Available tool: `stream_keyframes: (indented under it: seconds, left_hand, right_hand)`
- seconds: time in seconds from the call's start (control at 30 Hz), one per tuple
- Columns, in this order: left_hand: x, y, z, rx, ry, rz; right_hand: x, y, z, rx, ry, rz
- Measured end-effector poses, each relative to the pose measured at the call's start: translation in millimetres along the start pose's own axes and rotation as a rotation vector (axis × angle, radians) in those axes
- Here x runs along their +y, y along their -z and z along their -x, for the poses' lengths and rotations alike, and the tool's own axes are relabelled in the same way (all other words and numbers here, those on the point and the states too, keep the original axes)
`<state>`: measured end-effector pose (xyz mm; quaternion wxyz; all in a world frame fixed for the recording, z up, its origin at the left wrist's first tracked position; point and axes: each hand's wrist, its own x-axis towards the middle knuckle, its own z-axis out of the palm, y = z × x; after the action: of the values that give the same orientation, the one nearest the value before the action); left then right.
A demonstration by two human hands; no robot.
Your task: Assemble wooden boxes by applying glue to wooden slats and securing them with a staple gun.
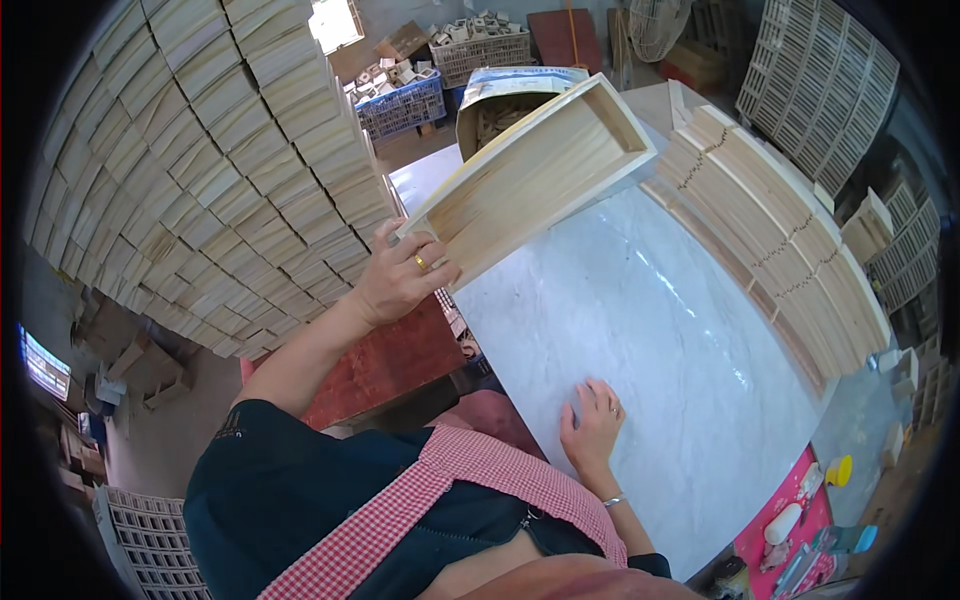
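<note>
My left hand [408, 272] is closed on the near end of a long, shallow wooden box [545, 185], fingers over its rim. Tilted, the box shows its bare inside and slants away to the far right above the white marbled tabletop [620, 300]. Its far end is beside an opened carton [515, 95], and whether they touch I cannot tell. My right hand [593, 425] lies on the tabletop near the front edge, fingers stretched forward and thumb apart, with nothing seen in it.
Stacked wooden pieces [765, 205] line the table's right side. A tall wall of stacked wood [220, 140] rises at left, above a red board [385, 365]. Blue and grey crates [400, 108] stand behind. Bottles and a yellow cap [838, 470] sit at lower right on a pink surface [760, 540].
</note>
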<state>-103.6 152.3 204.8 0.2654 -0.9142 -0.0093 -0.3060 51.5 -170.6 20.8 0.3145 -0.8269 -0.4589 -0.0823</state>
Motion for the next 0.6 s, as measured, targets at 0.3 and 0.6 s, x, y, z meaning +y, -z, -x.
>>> stream_keyframes:
  seconds: [0.3, 0.6]
  left_hand:
    - [-1.9, -16.5, -13.8, -0.050, 0.059, 0.079]
    - [-80.0, 15.9, -112.2, 0.356, 0.055, -0.159]
  right_hand:
    - [0.2, 3.8, -11.9, 0.019, -0.051, -0.031]
    - [27.3, -5.7, 19.5, 0.001, 0.020, 0.034]
